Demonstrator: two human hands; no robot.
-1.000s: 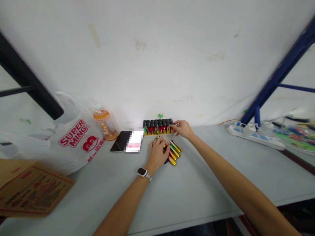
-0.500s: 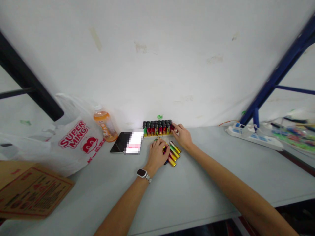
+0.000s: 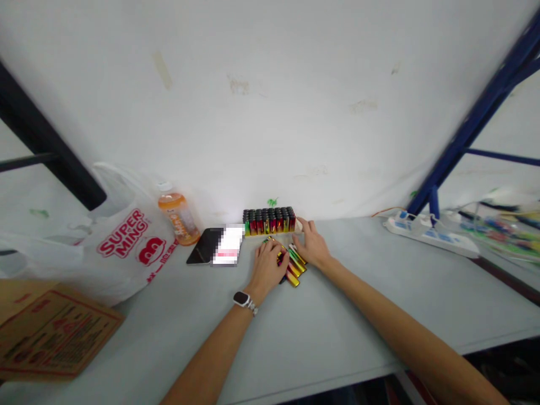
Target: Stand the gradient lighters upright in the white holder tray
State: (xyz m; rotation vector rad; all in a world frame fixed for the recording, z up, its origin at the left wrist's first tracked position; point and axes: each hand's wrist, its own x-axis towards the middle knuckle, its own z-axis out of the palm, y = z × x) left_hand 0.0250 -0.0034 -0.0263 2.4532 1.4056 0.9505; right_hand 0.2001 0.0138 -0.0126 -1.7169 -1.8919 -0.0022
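Batteries with black tops stand upright in a tight block (image 3: 270, 221) against the wall. In front of it several loose batteries (image 3: 294, 270), gold with red or green, lie on the grey table. My left hand (image 3: 268, 267), with a watch on the wrist, rests over the left part of the loose batteries, its fingers curled round some of them. My right hand (image 3: 313, 245) is just right of the block, its thumb by the upper ends of the loose batteries and its fingers apart, with nothing visible held in it.
Left of the block lie a dark tablet (image 3: 206, 246) with a blurred bright patch and an orange drink bottle (image 3: 179, 216). Farther left are a white plastic bag (image 3: 130, 247) and a cardboard box (image 3: 59, 332). A power strip (image 3: 432, 236) lies at the right, near a blue frame (image 3: 464, 132).
My right hand has moved slightly down from the right end of the block towards the loose batteries. My left hand stays over the batteries. The view has shifted a little.
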